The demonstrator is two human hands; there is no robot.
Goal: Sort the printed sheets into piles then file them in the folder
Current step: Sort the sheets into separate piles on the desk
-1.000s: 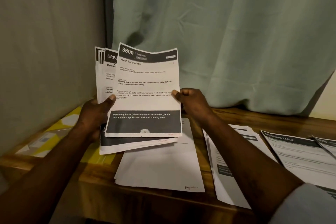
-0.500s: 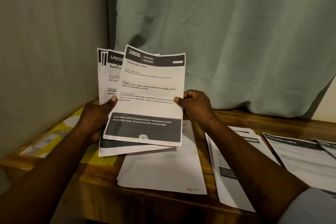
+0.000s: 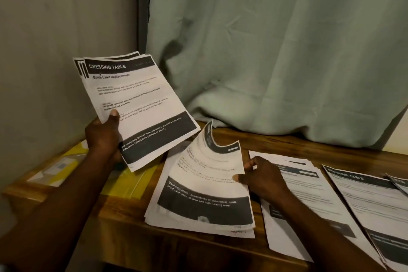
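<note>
The left hand (image 3: 103, 134) gripped a fanned stack of printed sheets (image 3: 136, 104) in the left half of the frame, thumb pressed on the top page headed "DRESSING TABLE", with the stack tilted and raised above the tabletop (image 3: 276, 139). The right hand (image 3: 262, 179), at centre right, pinched the right edge of a single sheet (image 3: 205, 179) about a baby bottle; that sheet's top edge curled upward while its lower part lay on a pile (image 3: 240, 233) at the centre of the frame. Just right of the hand lay a second pile (image 3: 293, 201), and beside it, at the right edge of the frame, a third pile (image 3: 364, 201) also headed "DRESSING TABLE". A yellow folder (image 3: 132, 181) lay flat on the tabletop at lower left, partly under the raised stack. A pale green curtain (image 3: 276, 51) hung behind.
</note>
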